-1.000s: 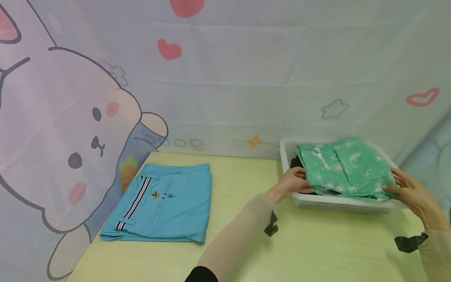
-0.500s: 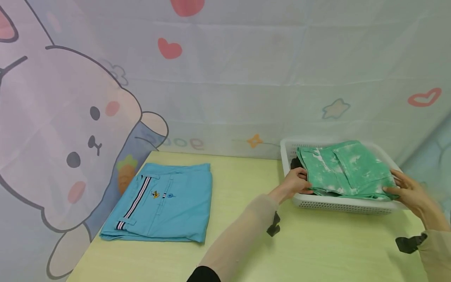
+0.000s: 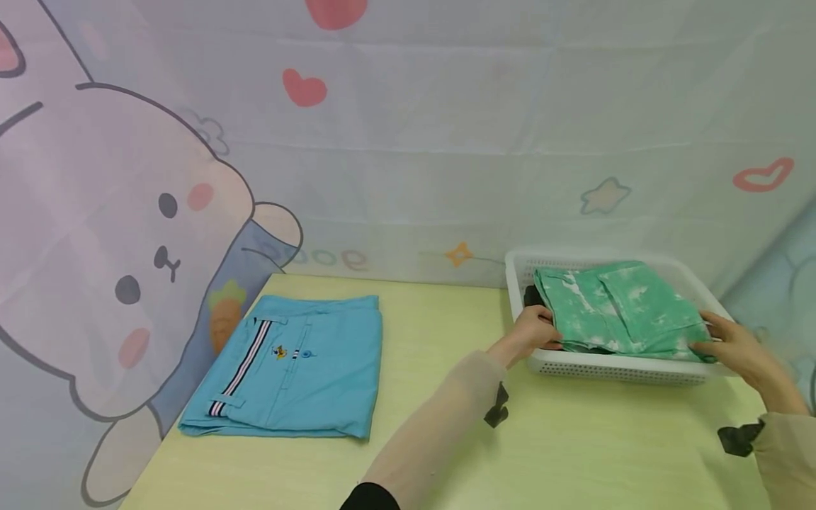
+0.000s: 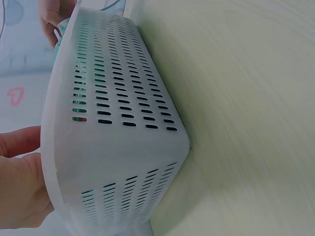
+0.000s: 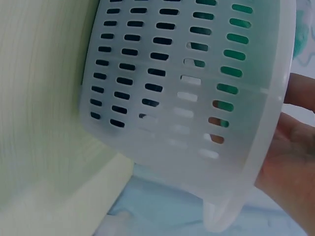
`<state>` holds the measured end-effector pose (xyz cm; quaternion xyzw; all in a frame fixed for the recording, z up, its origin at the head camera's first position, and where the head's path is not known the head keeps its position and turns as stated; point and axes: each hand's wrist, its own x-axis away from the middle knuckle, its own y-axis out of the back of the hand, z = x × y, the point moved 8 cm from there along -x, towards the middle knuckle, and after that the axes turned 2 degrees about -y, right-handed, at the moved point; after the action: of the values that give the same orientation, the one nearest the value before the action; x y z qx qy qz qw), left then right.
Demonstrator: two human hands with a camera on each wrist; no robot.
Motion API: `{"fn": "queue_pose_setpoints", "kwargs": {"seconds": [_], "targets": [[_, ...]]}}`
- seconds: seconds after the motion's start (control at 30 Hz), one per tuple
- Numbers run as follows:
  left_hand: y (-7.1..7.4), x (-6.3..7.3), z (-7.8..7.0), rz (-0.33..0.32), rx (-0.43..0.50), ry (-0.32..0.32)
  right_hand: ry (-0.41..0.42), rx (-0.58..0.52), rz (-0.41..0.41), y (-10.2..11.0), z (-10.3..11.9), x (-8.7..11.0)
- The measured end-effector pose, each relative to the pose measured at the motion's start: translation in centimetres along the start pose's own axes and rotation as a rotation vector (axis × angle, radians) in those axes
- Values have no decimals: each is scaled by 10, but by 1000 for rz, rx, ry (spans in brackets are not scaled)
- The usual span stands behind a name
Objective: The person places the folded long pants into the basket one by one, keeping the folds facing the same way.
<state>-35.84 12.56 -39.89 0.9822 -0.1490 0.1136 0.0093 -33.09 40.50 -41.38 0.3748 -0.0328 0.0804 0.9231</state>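
A folded green-and-white tie-dye garment (image 3: 621,312) with a patch pocket lies inside the white plastic basket (image 3: 621,367), on top of something dark. At its front left corner, my left hand (image 3: 534,327) holds the edge with the thumb near the basket rim. My right hand (image 3: 742,350) pinches the opposite corner, thumb over the cloth. Through the basket slots in both wrist views, green cloth and some fingertips show. Each hand reaches over the rim, so part of its fingers is hidden by the wall.
A folded blue garment (image 3: 293,368) with a striped trim and small embroidered figure lies flat at the left of the pale yellow table (image 3: 446,439). Behind the table hangs a cartoon-printed cloth (image 3: 414,142).
The green garment has sunk lower into the basket, its back edge dropping below the rear rim. Both hands have stayed at its corners with only slight movement.
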Motion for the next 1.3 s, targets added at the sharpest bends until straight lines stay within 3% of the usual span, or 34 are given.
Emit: {"fn": "queue_pose_setpoints", "kwargs": {"seconds": [0.13,0.3,0.47,0.6,0.7,0.8,0.93,1.03,1.17,1.3], "targets": [[1,0,-1,-20,-33,7,14,115,3,1,8,2],[2,2,-3,-74,-72,9,43,260,-65,3,25,7],[1,8,-10,-87,-138,-35,84,299,-157,7,37,11],[-3,14,-17,-53,-242,-82,131,326,-250,11,50,15],[-8,18,-25,2,-349,-152,160,355,-316,12,60,18],[-14,22,-35,65,-488,-270,190,398,-369,12,70,20],[-23,28,-45,104,-761,-439,235,435,-410,10,80,22],[-30,32,-44,130,-972,-516,232,417,-382,5,82,20],[-38,32,-37,180,-1190,-547,200,378,-312,-4,80,16],[-40,30,-25,206,-1366,-479,176,389,-258,-12,79,14]]}}
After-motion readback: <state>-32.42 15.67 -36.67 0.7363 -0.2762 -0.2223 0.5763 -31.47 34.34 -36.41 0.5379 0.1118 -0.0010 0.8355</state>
